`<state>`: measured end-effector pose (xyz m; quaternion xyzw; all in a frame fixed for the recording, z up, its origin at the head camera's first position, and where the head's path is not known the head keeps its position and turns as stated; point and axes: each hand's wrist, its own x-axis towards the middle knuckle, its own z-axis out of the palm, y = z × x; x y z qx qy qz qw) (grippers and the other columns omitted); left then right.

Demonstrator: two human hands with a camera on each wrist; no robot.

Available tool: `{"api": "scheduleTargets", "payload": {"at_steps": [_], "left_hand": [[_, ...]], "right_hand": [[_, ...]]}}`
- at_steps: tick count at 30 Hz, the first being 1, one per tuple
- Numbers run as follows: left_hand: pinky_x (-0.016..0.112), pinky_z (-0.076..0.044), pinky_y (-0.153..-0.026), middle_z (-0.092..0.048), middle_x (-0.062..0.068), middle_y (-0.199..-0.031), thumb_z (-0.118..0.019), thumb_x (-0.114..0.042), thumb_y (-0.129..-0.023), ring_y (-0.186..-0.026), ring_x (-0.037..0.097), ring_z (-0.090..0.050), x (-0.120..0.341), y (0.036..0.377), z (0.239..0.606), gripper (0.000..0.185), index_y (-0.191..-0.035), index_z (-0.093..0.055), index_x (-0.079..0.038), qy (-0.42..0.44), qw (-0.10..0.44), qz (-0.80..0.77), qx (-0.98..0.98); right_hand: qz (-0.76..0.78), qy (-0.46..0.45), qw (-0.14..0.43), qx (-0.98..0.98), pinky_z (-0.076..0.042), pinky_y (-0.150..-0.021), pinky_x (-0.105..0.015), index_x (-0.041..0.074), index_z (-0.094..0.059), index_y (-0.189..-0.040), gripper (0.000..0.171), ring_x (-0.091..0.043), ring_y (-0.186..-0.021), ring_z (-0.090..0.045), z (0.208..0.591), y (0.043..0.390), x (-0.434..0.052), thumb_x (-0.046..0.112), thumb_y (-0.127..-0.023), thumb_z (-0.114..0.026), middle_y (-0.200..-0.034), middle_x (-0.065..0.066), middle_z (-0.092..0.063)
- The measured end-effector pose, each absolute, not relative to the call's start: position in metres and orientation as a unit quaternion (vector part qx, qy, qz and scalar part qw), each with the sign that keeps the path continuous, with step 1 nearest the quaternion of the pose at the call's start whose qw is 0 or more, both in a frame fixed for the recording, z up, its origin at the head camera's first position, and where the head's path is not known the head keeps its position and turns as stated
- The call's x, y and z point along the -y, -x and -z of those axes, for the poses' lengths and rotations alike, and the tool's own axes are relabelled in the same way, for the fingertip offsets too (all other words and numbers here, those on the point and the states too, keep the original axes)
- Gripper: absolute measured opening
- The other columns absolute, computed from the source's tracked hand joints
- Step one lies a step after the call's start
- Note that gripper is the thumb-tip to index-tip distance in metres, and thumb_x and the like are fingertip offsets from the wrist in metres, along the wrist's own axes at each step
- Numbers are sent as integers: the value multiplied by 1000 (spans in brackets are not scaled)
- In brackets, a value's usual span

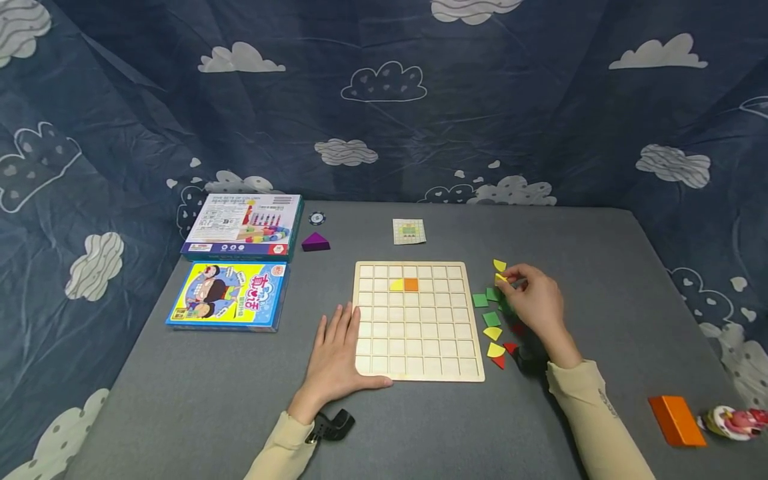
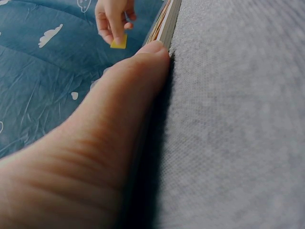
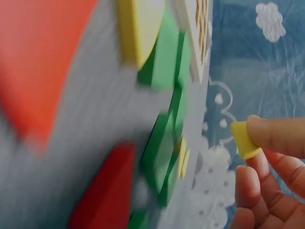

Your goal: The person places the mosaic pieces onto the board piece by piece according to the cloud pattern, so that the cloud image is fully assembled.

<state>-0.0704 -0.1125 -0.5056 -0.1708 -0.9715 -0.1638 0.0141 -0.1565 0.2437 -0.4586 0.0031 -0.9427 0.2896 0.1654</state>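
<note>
The table (image 1: 600,267) has open grey room right of the board (image 1: 418,363). The left hand (image 1: 336,360) lies flat, fingers straight, against the board's left edge. The right hand (image 1: 534,300) pinches a yellow piece (image 3: 244,140) above loose tiles (image 1: 492,319); only the wrist views show it lifted clear.

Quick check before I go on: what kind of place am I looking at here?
Likely a makeshift tabletop recording booth for puzzle play: a grey table hemmed in by a cloud-print curtain, with a wooden grid board and game boxes.
</note>
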Motion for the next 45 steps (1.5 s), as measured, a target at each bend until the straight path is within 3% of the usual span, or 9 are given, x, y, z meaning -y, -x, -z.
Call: {"api": "scheduleTargets", "payload": {"at_steps": [10,23,45], "left_hand": [[47,1,-112,-12,13,-157,-57,-87,-58,-143,27,-2,113,71,505,133,-152,-11,-3,171,13,161,972],[47,1,-112,-12,14,-156,-58,-86,-59,-143,27,-2,113,70,504,133,-152,-12,-3,170,11,170,971],[46,3,-112,-11,13,-157,-57,-87,-59,-143,26,0,112,70,505,133,-152,-10,-3,166,3,168,972]], "right_hand": [[-313,-44,106,943,-35,-46,-34,8,-71,-87,14,-20,-56,-49,452,165,-201,18,-80,-77,-69,-2,-61],[-346,-99,19,933,-40,-53,-33,10,-72,-89,12,-17,-60,-53,453,181,-160,18,-81,-77,-76,0,-65],[-322,-110,-26,940,-45,-63,-36,12,-74,-89,5,-16,-70,-60,454,189,-143,13,-84,-73,-76,3,-65]]}}
